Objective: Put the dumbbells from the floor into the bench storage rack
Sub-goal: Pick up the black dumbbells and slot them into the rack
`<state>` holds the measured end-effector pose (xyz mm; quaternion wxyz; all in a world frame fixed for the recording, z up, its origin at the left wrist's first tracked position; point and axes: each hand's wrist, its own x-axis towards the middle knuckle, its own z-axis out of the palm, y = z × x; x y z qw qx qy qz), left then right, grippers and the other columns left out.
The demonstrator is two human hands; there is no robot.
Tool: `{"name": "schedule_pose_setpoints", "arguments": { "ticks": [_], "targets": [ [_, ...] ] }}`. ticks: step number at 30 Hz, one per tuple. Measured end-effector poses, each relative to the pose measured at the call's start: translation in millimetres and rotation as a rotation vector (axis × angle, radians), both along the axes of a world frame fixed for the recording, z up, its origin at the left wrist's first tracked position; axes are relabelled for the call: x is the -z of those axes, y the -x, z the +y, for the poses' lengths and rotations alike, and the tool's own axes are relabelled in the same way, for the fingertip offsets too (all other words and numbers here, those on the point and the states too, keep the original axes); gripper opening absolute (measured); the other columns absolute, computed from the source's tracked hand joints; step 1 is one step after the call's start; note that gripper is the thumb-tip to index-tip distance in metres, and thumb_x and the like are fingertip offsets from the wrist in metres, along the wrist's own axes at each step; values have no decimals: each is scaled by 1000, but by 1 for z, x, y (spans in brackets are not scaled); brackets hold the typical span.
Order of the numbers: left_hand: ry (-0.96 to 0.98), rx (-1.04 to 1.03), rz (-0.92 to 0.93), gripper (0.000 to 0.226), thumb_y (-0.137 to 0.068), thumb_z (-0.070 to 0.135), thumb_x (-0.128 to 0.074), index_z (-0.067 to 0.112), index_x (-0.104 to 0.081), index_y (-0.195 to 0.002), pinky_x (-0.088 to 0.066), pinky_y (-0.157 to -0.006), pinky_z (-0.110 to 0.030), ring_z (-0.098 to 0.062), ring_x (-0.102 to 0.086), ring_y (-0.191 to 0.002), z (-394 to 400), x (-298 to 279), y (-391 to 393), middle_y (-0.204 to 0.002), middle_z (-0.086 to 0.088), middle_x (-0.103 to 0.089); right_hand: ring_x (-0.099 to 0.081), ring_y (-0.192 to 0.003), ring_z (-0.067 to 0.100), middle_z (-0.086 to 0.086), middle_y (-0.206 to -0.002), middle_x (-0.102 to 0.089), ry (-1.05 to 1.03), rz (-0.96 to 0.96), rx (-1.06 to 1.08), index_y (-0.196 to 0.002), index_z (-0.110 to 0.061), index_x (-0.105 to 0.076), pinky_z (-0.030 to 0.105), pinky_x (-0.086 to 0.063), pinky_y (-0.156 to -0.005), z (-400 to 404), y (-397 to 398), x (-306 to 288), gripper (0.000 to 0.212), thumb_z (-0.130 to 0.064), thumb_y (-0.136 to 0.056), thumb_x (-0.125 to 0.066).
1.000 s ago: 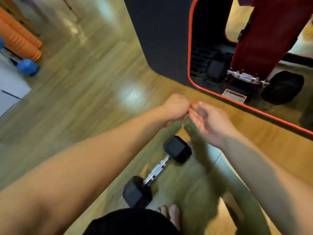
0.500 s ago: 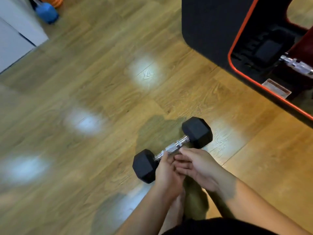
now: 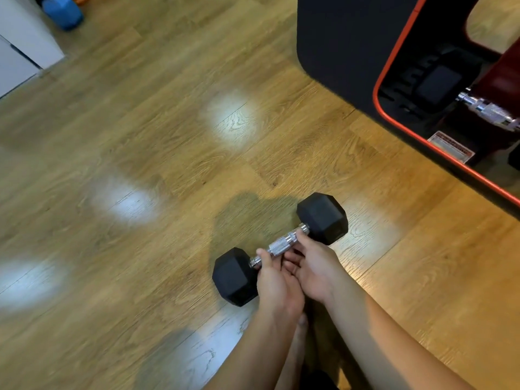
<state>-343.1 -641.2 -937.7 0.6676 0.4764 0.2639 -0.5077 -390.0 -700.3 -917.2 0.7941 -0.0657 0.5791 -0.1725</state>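
A black hex dumbbell [image 3: 323,218] with a knurled chrome handle lies slanted on the wooden floor, low in the middle of the head view. My left hand [image 3: 275,282] wraps the handle by the nearer left head, thumb over the bar. My right hand [image 3: 315,266] grips the handle by the farther right head, and its fingers overlap the left hand's. The bench storage rack [image 3: 337,38], black with an orange rim, stands at the upper right. Inside it rests another dumbbell [image 3: 489,112]; its chrome handle and one black head show.
A blue dumbbell [image 3: 64,12] lies at the top left beside a white cabinet [image 3: 25,46]. A warning label [image 3: 451,146] sits on the rack's floor. My bare foot [image 3: 298,342] is just below my hands. Bare wooden floor lies between the dumbbell and the rack.
Both hands came down from in front of the rack to the dumbbell's handle and have closed around it. The view has tilted down and left. The dumbbell still lies on the floor.
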Motion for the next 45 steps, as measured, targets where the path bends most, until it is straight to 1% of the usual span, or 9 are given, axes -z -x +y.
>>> {"name": "schedule_pose_setpoints", "arguments": {
  "ticks": [5, 9, 17, 21, 24, 29, 34, 39, 45],
  "targets": [
    [23, 73, -50, 66, -99, 50, -34, -5, -57, -128, -39, -112, -37, -22, -60, -108, -7, -2, -8, -130, -19, -62, -57, -63, 13, 5, -78, -66, -18, -48, 87, -112, -3, -66, 27, -50, -62, -2, -4, 7, 34, -32, -95, -60],
    [25, 125, -70, 64, -100, 47, -37, -7, -55, -127, -42, -110, -41, -30, -60, -119, -22, -3, -10, -128, -24, -62, -59, -79, 18, 9, -89, -65, -20, -85, 209, -118, -2, -63, 30, -54, -72, -11, -1, 10, 40, -33, -94, -60],
    [94, 220, -93, 55, -97, 36, -49, -7, -50, -131, -41, -110, -45, -35, -57, -123, -65, -22, 11, -132, -31, -56, -59, -74, 16, 11, -85, -61, 23, -168, 469, -124, 1, -59, 26, -54, -68, -40, 27, -21, 46, -34, -94, -58],
    [131, 376, -200, 44, -100, 23, -47, -12, -49, -126, -47, -105, -43, -39, -60, -111, -97, -54, 25, -124, -36, -57, -63, -69, 16, 10, -80, -64, 57, -187, 644, -114, -1, -63, 25, -55, -54, -64, 43, -56, 35, -29, -93, -61],
    [210, 511, -321, 36, -101, 23, -46, -9, -51, -118, -59, -81, -31, -31, -67, -94, -131, -83, 40, -105, -28, -64, -67, -61, 18, 10, -72, -65, 59, -238, 789, -98, -3, -65, 26, -56, -49, -88, 56, -88, 27, -30, -92, -63],
    [360, 620, -338, 30, -102, 17, -44, -7, -54, -117, -55, -90, -44, -37, -68, -97, -191, -140, 81, -110, -31, -65, -62, -60, 16, 8, -52, -63, 174, -334, 995, -81, -4, -59, 23, -58, -50, -126, 89, -143, 21, -19, -96, -57],
    [503, 788, -449, 33, -102, 23, -44, -6, -59, -110, -57, -86, -39, -36, -69, -100, -238, -176, 111, -107, -28, -69, -66, -78, 21, 13, -65, -70, 360, -391, 1051, -93, 1, -61, 27, -61, -63, -153, 127, -186, 14, -7, -96, -50],
    [512, 924, -577, 45, -90, 44, -51, 5, -67, -104, -53, -94, -49, -31, -71, -100, -282, -204, 130, -102, -18, -74, -63, -110, 29, 21, -119, -63, 496, -423, 1058, -125, 1, -55, 38, -49, -100, -174, 147, -213, 33, -2, -93, -46],
    [412, 921, -616, 39, -94, 43, -52, 8, -67, -98, -57, -88, -47, -27, -72, -91, -310, -210, 146, -95, -13, -74, -66, -107, 35, 25, -116, -63, 505, -501, 1073, -125, -1, -53, 42, -48, -102, -195, 157, -221, 31, -2, -94, -46]
  ]
}}
